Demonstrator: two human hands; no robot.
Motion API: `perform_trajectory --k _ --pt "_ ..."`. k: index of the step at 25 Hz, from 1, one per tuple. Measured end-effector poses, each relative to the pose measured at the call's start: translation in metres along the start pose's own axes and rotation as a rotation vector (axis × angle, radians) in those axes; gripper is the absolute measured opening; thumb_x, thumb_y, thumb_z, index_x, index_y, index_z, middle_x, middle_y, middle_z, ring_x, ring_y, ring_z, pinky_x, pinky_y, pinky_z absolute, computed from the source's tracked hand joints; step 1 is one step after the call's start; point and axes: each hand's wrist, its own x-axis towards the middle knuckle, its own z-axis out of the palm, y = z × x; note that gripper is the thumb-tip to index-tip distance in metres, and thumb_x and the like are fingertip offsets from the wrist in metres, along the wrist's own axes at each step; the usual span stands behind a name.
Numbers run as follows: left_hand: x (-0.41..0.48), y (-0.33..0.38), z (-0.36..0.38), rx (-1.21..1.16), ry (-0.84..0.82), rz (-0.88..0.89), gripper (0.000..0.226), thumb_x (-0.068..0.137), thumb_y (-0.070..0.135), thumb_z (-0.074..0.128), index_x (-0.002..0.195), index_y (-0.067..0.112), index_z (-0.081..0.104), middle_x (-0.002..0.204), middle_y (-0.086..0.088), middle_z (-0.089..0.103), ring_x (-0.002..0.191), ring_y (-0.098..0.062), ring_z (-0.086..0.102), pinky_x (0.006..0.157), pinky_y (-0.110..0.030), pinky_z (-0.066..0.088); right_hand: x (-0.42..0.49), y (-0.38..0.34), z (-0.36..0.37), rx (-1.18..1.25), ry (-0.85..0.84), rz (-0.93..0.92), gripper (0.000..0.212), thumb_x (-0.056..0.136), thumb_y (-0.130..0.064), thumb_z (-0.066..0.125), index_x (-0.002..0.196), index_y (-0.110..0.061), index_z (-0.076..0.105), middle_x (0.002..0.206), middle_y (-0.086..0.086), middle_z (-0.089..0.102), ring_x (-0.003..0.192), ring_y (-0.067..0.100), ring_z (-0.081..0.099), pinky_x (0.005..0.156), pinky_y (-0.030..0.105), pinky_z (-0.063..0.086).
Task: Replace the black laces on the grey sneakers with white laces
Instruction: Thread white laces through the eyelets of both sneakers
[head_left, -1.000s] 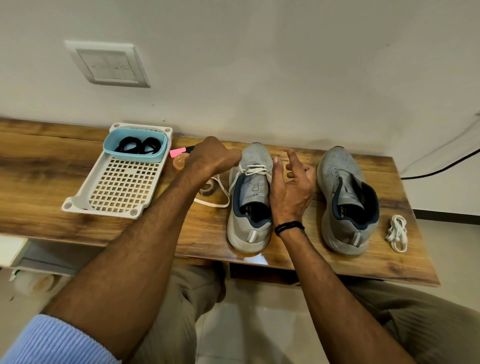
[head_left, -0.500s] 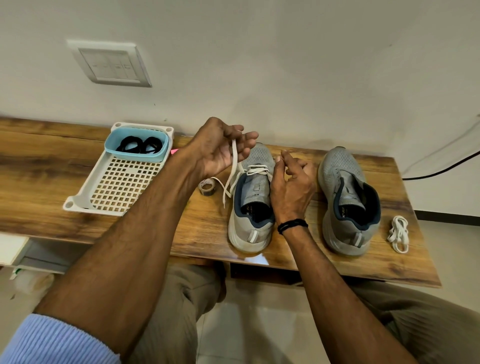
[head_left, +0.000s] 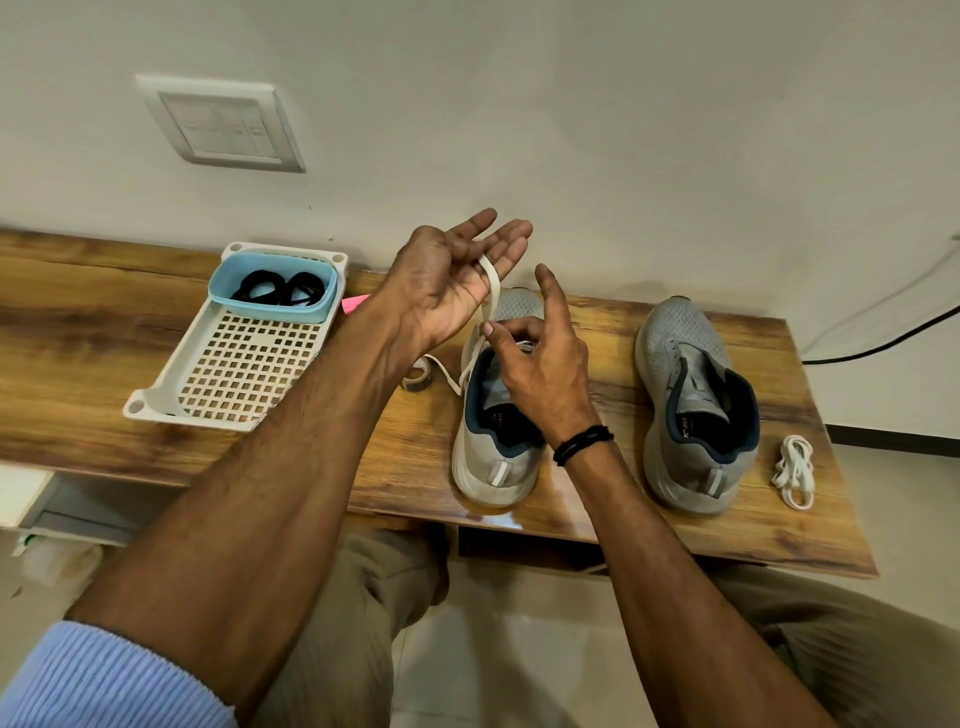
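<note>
Two grey sneakers stand on the wooden table (head_left: 93, 364). The left sneaker (head_left: 491, 467) has a white lace (head_left: 492, 293) threaded through its front eyelets. My left hand (head_left: 452, 280) is raised above the toe with fingers straight, and the lace hangs looped over a finger. My right hand (head_left: 540, 364) pinches the same lace just above the tongue, its index finger pointing up. The right sneaker (head_left: 691, 364) has no lace. A bundled white lace (head_left: 794, 470) lies to its right. The black laces (head_left: 280, 288) lie coiled in a blue tub (head_left: 270, 309).
The blue tub sits at the far end of a white perforated tray (head_left: 244, 374) on the left. A tape roll (head_left: 418, 378) and a pink object (head_left: 356, 303) lie between tray and left sneaker. A switch plate (head_left: 223, 124) is on the wall; a black cable (head_left: 883, 343) runs at right.
My left hand rose from the table with the white lace, then opened its fingers. My right hand moved left over the shoe and pinched the lace.
</note>
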Motion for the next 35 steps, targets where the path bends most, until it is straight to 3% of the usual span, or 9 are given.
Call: perform_trajectory --k 3,7,10,13,16,19,24,29,35 --pt "-0.002 0.000 0.002 0.289 0.111 0.057 0.048 0.093 -0.014 0.025 0.128 0.000 0.054 0.109 -0.025 0.071 0.095 -0.033 0.073 0.083 -0.039 0.061 -0.001 -0.002 -0.003 0.042 0.080 0.023 0.066 0.094 -0.019 0.061 0.152 -0.018 0.029 0.084 -0.008 0.067 0.082 0.004 0.065 0.076 0.005 0.044" --pt "0.007 0.000 -0.021 1.371 0.394 0.281 0.032 0.090 0.006 0.043 0.108 0.012 0.069 0.098 -0.009 0.074 0.072 -0.021 0.071 0.070 -0.031 0.057 0.005 -0.001 -0.015 0.093 0.303 0.075 0.043 0.094 -0.020 0.056 0.137 -0.019 0.049 0.080 -0.012 0.060 0.075 0.007 0.060 0.074 0.032 0.054" --pt "0.005 0.004 -0.029 1.732 0.460 0.238 0.027 0.088 0.017 0.054 0.102 0.006 0.074 0.099 -0.012 0.074 0.088 -0.029 0.071 0.086 -0.037 0.056 0.009 0.005 -0.019 0.163 0.394 0.106 0.019 0.095 -0.029 0.061 0.112 -0.021 0.064 0.090 -0.014 0.066 0.081 0.006 0.067 0.078 0.040 0.057" --pt "-0.004 0.001 -0.020 2.134 0.514 0.211 0.045 0.089 0.026 0.058 0.134 0.019 0.059 0.140 -0.017 0.049 0.128 -0.036 0.045 0.100 -0.040 0.041 0.010 0.009 -0.020 0.168 0.352 0.094 0.006 0.095 -0.024 0.062 0.097 -0.022 0.068 0.082 -0.009 0.069 0.073 0.012 0.069 0.072 0.040 0.059" --pt "-0.003 -0.004 -0.013 1.876 0.186 0.383 0.046 0.096 0.029 0.062 0.141 0.027 0.055 0.148 -0.010 0.044 0.137 -0.027 0.040 0.108 -0.041 0.037 0.011 0.009 -0.016 0.216 0.246 0.052 0.019 0.098 -0.009 0.053 0.105 -0.019 0.067 0.086 -0.002 0.072 0.075 0.009 0.067 0.073 0.031 0.059" --pt "0.000 -0.011 -0.016 1.427 -0.078 0.309 0.022 0.093 0.019 0.069 0.115 0.014 0.073 0.103 -0.005 0.075 0.096 -0.014 0.071 0.086 -0.030 0.055 0.012 0.008 -0.016 0.270 0.258 0.047 0.008 0.095 -0.016 0.061 0.098 -0.021 0.068 0.084 0.001 0.073 0.076 0.014 0.070 0.074 0.037 0.060" --pt "0.007 -0.011 -0.024 1.699 -0.048 0.347 0.011 0.091 0.018 0.072 0.101 0.016 0.077 0.090 0.001 0.075 0.083 -0.009 0.068 0.079 -0.029 0.055 0.014 0.018 -0.020 0.165 0.314 0.067 0.014 0.089 -0.020 0.064 0.098 -0.021 0.075 0.092 -0.002 0.074 0.088 0.016 0.069 0.081 0.045 0.057" --pt "0.005 -0.020 -0.023 1.635 -0.065 0.298 0.018 0.085 0.026 0.079 0.098 0.015 0.077 0.082 0.003 0.074 0.077 -0.009 0.070 0.073 -0.026 0.056 0.014 0.017 -0.019 0.181 0.285 0.121 0.022 0.086 -0.014 0.069 0.108 -0.021 0.071 0.087 -0.004 0.074 0.088 0.011 0.071 0.084 0.039 0.059" --pt "0.009 -0.028 -0.031 1.930 0.044 0.240 0.009 0.086 0.030 0.078 0.091 0.023 0.075 0.089 0.007 0.068 0.087 -0.012 0.063 0.076 -0.027 0.047 0.010 0.018 -0.028 -0.224 0.120 0.404 0.019 0.077 -0.038 0.071 0.077 -0.019 0.074 0.072 -0.003 0.071 0.074 0.016 0.068 0.066 0.031 0.055"
